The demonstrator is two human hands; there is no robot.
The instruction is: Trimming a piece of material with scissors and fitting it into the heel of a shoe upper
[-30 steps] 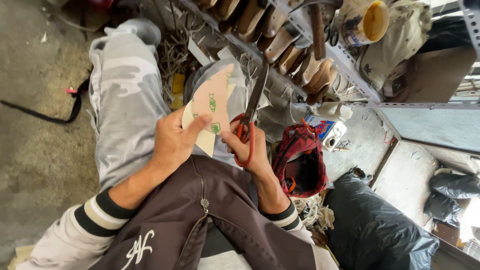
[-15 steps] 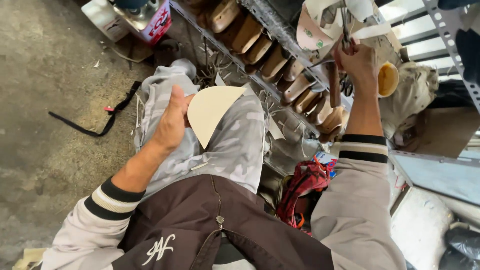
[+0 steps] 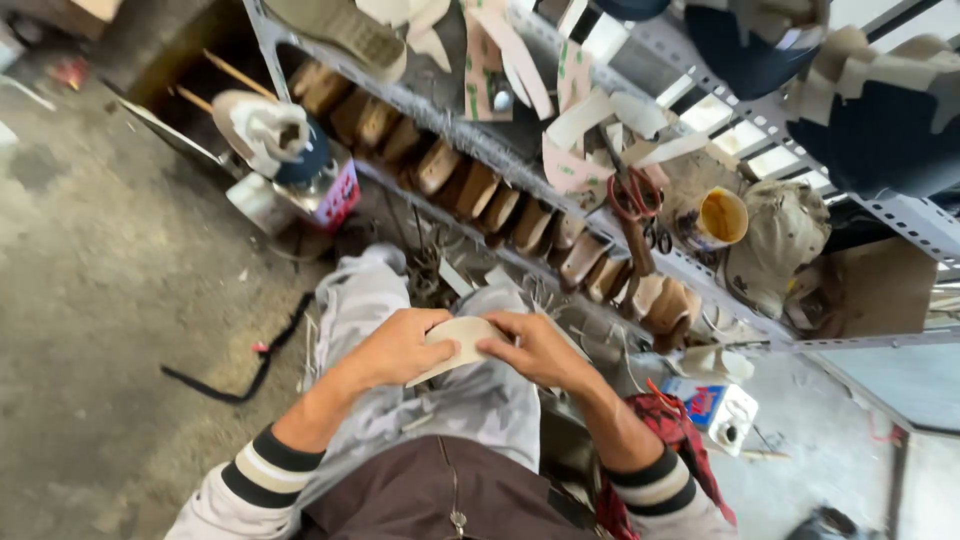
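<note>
Both hands over the lap. Left hand (image 3: 400,345) and right hand (image 3: 535,348) grip a pale insole-shaped cutout (image 3: 462,338) between them, fingers closed on its ends. Red-handled scissors (image 3: 635,200) lie on the metal shelf (image 3: 470,140) edge beyond the knees.

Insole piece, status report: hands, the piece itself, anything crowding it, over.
Left hand and right hand both grip the pale insole piece over the lap. Red-handled scissors lie on the metal shelf. Nothing blocking.
</note>
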